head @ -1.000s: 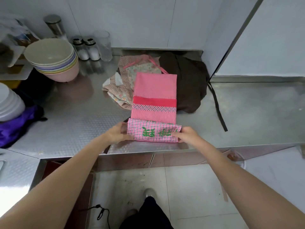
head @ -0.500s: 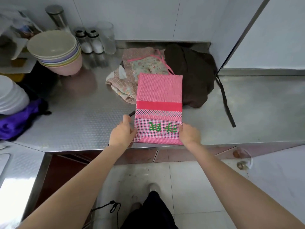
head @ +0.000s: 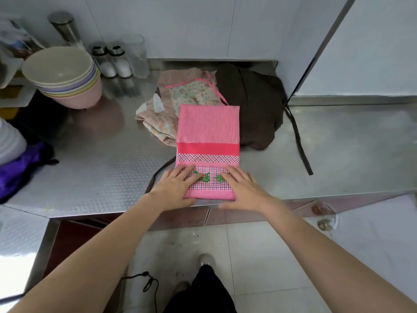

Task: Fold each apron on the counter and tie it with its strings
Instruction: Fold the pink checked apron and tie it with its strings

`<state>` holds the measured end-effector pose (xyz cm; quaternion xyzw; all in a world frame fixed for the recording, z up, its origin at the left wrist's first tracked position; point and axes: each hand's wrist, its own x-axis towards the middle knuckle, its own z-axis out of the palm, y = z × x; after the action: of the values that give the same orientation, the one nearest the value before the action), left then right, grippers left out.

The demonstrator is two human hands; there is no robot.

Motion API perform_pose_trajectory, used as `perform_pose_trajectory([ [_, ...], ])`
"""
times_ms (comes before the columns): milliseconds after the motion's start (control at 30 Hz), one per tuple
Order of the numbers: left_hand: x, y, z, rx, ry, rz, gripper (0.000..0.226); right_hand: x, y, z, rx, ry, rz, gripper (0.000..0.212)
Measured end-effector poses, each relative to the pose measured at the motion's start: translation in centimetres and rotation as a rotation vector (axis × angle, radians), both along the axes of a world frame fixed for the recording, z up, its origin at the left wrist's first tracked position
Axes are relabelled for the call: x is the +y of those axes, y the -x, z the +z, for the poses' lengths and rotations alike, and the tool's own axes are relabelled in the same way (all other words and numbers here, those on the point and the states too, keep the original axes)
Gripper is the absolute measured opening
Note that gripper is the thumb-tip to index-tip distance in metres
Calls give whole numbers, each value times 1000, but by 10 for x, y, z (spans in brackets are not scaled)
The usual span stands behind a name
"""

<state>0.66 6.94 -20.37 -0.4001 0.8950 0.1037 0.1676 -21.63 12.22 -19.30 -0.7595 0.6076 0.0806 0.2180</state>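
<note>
Both hands flat on pink apron (head: 207,132)

Walls: white panels (head: 191,26)
Floor: pale tiles (head: 266,251), perhaps scuffed
Table: embossed steel (head: 101,168), an L-shaped corner

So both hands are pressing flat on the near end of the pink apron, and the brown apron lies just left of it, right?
Not quite. In the head view both hands, left hand and right hand, do press flat on the pink apron's near end, but the brown apron lies to its right, not left.
</note>
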Motion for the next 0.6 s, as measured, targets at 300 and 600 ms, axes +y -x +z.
perform_pose_trajectory([
  [300, -18, -19, 17, 337, -291, 345, 71, -8, 17, 3, -98, -44, -21, 86],
  [600, -9, -23, 12, 495, -272, 637, 15, -12, 12, 9, -603, -225, -679, 17],
])
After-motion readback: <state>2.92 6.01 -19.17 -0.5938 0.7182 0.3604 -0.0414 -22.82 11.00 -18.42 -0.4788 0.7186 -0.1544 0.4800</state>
